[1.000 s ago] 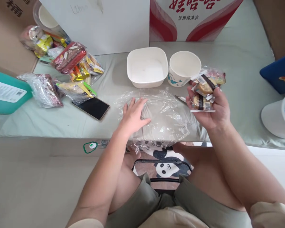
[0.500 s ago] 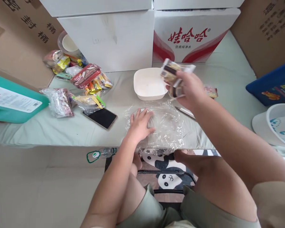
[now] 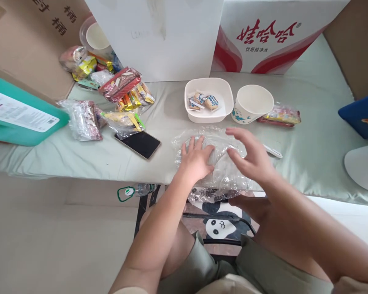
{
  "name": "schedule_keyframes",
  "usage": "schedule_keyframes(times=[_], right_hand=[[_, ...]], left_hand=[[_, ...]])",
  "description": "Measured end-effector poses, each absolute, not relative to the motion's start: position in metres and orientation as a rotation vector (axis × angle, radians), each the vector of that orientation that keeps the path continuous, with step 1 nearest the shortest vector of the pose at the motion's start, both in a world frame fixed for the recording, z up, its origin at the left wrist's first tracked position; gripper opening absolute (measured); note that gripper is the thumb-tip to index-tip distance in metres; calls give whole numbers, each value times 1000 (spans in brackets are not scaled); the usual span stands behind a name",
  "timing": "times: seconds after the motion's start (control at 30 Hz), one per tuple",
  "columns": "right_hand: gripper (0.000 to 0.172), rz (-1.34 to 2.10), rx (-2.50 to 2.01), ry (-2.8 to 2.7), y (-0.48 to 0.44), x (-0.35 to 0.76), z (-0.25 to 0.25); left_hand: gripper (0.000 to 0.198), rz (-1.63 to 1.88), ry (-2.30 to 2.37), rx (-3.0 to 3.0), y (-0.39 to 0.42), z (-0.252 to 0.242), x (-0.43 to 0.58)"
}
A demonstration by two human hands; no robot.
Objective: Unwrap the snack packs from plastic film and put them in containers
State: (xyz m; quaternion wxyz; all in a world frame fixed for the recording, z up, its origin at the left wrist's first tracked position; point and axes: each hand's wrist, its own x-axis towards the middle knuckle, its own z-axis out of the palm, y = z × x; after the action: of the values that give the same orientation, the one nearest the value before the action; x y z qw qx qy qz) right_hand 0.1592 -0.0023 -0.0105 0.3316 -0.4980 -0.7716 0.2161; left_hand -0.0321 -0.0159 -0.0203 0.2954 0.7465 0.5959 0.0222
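My left hand (image 3: pixel 196 160) lies with its fingers spread on a sheet of clear crinkled plastic (image 3: pixel 222 171) at the table's front edge. Over the right part of that plastic is my right hand (image 3: pixel 252 157), thumb and fingers apart, with nothing in it; whether it touches the plastic I cannot tell. Just beyond stands a white rectangular bowl (image 3: pixel 208 118) with several small wrapped snacks (image 3: pixel 211 102) inside. A paper cup (image 3: pixel 254 102) with a blue leaf print stands upright to the bowl's right. Partly behind my right hand lies a white-handled object (image 3: pixel 272 151), its kind unclear.
On the left are a phone (image 3: pixel 138 145), several packaged snacks (image 3: pixel 119 85) and a green jug (image 3: pixel 24 110). Another snack pack (image 3: pixel 280 115) lies right of the cup. White cartons (image 3: pixel 184 41) stand behind. A white tub (image 3: pixel 362 165) sits at the right edge.
My right hand has let go of the wrapped snacks, which now lie in the bowl, and has come down toward the plastic. The cup now shows. My left hand remains on the plastic.
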Motion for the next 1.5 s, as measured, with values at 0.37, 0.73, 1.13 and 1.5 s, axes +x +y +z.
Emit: schedule_keyframes(times=[0.37, 0.73, 1.13, 1.5], right_hand=[[67, 829, -1877, -1445, -13, 202, -48], [14, 1041, -1766, -1218, 0, 212, -24], [4, 463, -1530, -1270, 27, 220, -45], [17, 305, -922, -2231, -78, 189, -40]], left_hand=[[70, -56, 1569, 2027, -45, -26, -14], [72, -206, 1535, 2015, -47, -22, -10], [68, -144, 1668, 1995, -49, -22, -3], [73, -84, 2056, 1867, -44, -25, -5]])
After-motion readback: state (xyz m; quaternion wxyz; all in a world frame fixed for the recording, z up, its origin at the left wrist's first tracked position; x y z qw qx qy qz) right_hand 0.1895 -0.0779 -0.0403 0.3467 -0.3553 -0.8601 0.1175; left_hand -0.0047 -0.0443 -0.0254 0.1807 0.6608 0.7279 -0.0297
